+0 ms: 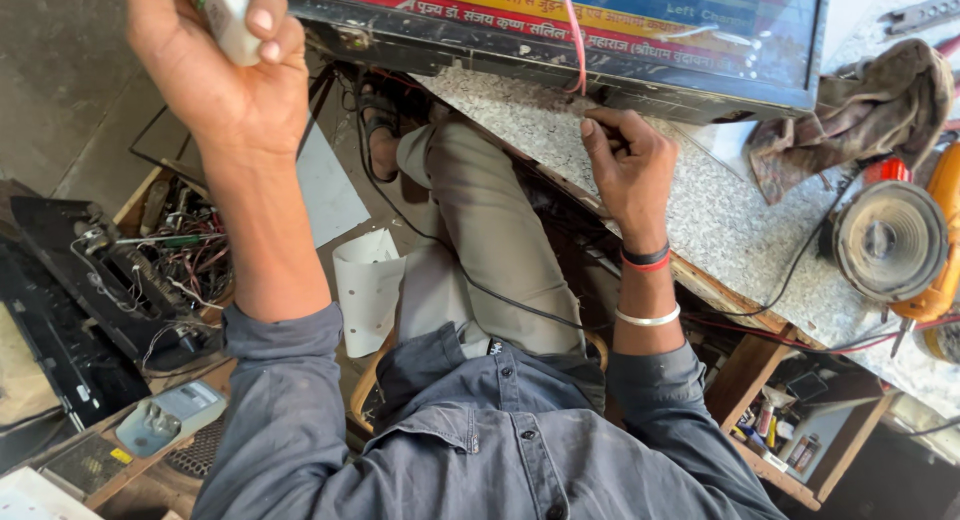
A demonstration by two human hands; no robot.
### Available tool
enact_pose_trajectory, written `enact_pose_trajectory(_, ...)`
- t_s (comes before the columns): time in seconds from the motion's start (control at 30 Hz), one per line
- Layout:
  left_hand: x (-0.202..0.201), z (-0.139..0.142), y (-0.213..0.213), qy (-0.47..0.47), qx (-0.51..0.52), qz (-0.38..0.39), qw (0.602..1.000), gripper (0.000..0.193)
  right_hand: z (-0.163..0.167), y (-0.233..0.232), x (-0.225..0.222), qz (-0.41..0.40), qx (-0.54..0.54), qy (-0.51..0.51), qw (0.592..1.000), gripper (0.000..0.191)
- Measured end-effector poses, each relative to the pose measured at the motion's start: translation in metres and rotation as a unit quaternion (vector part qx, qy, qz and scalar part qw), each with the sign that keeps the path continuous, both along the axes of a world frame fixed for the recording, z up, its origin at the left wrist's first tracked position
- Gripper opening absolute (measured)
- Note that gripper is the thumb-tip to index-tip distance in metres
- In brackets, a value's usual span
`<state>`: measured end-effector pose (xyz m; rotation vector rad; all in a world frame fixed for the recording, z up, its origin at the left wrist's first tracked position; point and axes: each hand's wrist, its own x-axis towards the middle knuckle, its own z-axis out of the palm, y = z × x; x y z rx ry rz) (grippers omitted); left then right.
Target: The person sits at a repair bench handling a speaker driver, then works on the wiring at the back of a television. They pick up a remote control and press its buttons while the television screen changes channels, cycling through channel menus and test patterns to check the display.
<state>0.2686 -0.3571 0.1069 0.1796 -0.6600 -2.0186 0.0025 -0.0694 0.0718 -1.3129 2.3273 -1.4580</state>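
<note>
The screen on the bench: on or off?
On: the screen shows lit coloured banners of text; the right hand rests just below it.

Even daylight, sharp at the centre, bent at the edges

The scene is lit softly and brightly, with no hard shadows cast; the speckled worktop (700, 210) is rendered pale, nearly washed out toward the upper right corner. A dull sheen is seen on the glass of the flat screen (700, 40). Deep shade is held under the bench and around the black circuit chassis (90, 280). The raised left hand (220, 60) is slightly softened. Straight edges are bowed by wide-angle distortion near the frame's borders.
</note>
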Motion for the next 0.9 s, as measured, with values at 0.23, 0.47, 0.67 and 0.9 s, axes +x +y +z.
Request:
enact_pose_trajectory(0.23, -0.004, 0.013, 0.004, -0.017, 0.003, -0.015, 1.000, 0.034, 0.004, 0.000, 0.001, -0.002, 0.004, -0.008, 1.000, 0.012)
enact_pose_trajectory(0.47, 0.001, 0.016, 0.004, -0.020, 0.016, -0.039, 0.999, 0.031, 0.004, 0.001, -0.001, -0.002, 0.002, 0.000, 1.000, 0.011)
enact_pose_trajectory(0.67, 0.000, 0.014, 0.003, -0.026, 0.022, -0.037, 0.999, 0.030, 0.003, 0.001, -0.002, -0.001, -0.001, -0.001, 1.000, 0.011)
enact_pose_trajectory(0.9, 0.000, 0.011, 0.005, -0.028, 0.021, -0.029, 0.999, 0.029, 0.004, 0.001, -0.002, 0.002, -0.003, 0.000, 1.000, 0.011)
